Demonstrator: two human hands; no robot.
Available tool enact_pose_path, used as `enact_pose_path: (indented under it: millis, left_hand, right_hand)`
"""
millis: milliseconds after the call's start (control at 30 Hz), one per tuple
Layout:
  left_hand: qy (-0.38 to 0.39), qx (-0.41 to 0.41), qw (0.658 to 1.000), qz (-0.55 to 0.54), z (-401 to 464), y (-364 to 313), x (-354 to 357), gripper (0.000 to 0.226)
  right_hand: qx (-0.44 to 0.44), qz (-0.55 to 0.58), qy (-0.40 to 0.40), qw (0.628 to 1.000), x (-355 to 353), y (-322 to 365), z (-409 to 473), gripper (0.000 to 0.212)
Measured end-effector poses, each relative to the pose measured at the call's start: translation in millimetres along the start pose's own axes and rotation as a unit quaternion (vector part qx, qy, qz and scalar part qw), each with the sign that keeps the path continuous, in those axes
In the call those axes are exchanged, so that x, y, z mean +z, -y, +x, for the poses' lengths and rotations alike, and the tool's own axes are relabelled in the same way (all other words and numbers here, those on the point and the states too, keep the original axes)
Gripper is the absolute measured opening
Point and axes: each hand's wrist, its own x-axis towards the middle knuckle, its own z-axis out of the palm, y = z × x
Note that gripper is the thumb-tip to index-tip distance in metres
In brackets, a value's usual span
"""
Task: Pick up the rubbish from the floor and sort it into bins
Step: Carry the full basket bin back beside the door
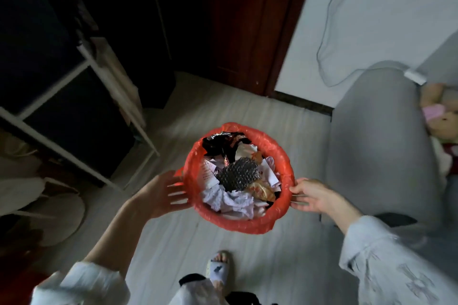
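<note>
Both your arms reach fwd and down, sleeves pushed up to mid-forearm. Your left hand (164, 193) is spread, palm facing right, fingers (177, 193) straight and apart, pressed flat vs the bin (285, 215) side. Your right hand (313, 195) comes in from the opp side, back of hand up, fingers curled under the rim, thumb on top. One foot (219, 270) in a slipper shows below, btwn the arms.
</note>
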Motion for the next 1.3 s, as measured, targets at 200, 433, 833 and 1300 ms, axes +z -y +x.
enact_pose_path:
  millis: [200, 433, 833, 1300]
  left_hand:
    - [0.018, -0.005, 0.996, 0.085, 82.9, -96.4, 151.6, 0.023]
    - [-0.001, -0.020, 0.995, 0.096, 189.3, -154.3, 304.6, 0.035]
    - [-0.033, -0.069, 0.993, 0.094, 343.6, -263.0, 478.2, 0.023]
    - [-0.058, -0.111, 0.971, 0.204, 697.8, -358.4, 568.1, 0.027]
  right_hand:
    - [-0.027, 0.053, -0.035, 0.998, -108.3, 90.4, 59.3, 0.023]
    - [-0.021, 0.077, -0.030, 0.996, -227.4, 184.9, 154.9, 0.024]
    - [0.012, 0.071, -0.036, 0.997, -346.1, 363.5, 317.5, 0.028]
    - [0.066, 0.103, -0.103, 0.987, -365.2, 461.4, 646.2, 0.018]
